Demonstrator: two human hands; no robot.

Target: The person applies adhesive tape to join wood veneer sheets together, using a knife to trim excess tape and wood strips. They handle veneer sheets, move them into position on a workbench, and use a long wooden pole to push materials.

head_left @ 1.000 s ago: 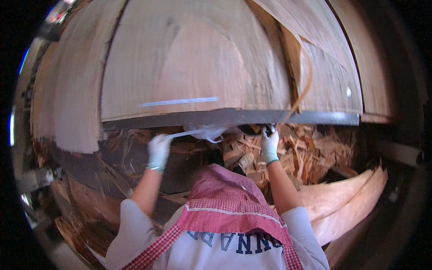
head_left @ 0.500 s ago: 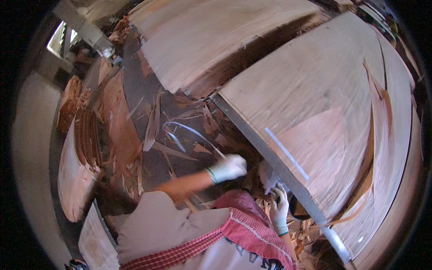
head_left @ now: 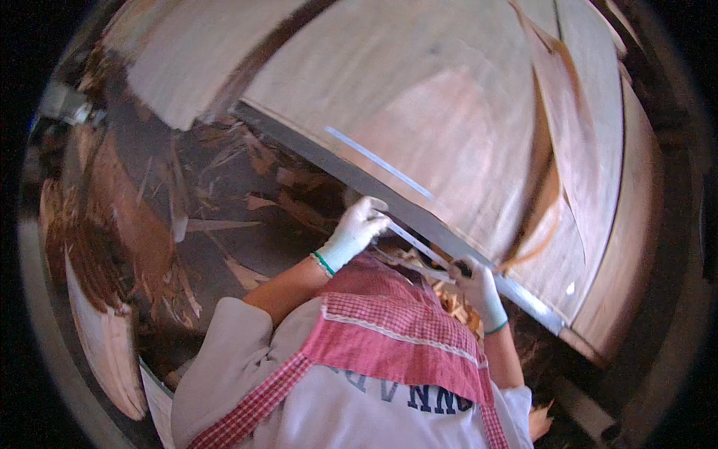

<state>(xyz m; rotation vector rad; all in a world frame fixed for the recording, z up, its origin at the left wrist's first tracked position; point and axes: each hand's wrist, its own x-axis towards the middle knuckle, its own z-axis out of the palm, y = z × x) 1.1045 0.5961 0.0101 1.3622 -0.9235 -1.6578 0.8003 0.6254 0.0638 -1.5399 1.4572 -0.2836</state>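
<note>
Both hands wear white gloves. From the head view, the left hand [head_left: 361,227] and the right hand [head_left: 479,288] sit apart, each pinched on one end of a thin pale strip [head_left: 419,247]. The strip runs just below the dark metal edge [head_left: 389,196] of the table, from about 10 o'clock down to 4 o'clock. It looks light, bendy and easy to snap, like a sliver peeled off the big wood sheet [head_left: 449,112]. Holding it at both ends, as now, seems the safest grip. The picture is blurry, so the strip may be tape and not wood. Wood scraps [head_left: 224,194] lie on the floor at 9 o'clock.
</note>
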